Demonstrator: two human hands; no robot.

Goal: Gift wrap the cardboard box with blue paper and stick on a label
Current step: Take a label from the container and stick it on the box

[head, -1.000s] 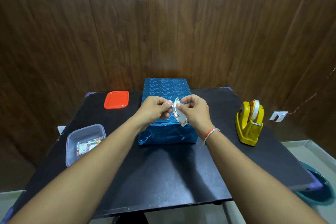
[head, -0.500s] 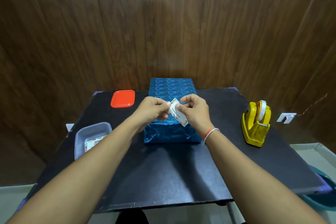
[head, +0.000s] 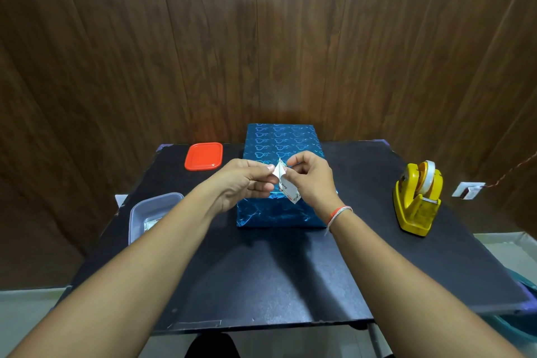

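Head view, nearest first: two bare forearms reach forward from the bottom corners over a black table [head: 261, 279], the right one wearing a thin orange-and-white band [head: 338, 213] at the wrist. Both hands meet above the near half of the wrapped box. The left hand [head: 244, 183] has its fingers curled inward, with thumb and forefinger pinched together on the upper left edge of a small white label [head: 286, 186]. The right hand [head: 309, 179] also has its fingers curled, and its thumb and fingertips pinch the same label from the right side. The label hangs between the two hands, tilted, its lower corner pointing down toward the box; some print shows on it but is too small to read. Beneath the hands sits the box [head: 280, 174], fully covered in shiny blue paper with a heart-like pattern, lying lengthwise at the middle of the table, its far end near the table's back edge. To the left, at the table's near left edge, stands a clear plastic container [head: 145, 212] with some printed paper pieces inside. To the right, well apart from the box, stands a yellow tape dispenser [head: 417, 197] carrying a roll of tape. Farther back on the left, just beside the box's far end, lies a flat red lid [head: 204, 155]. Behind everything rises a dark wood-panelled wall [head: 261, 38].
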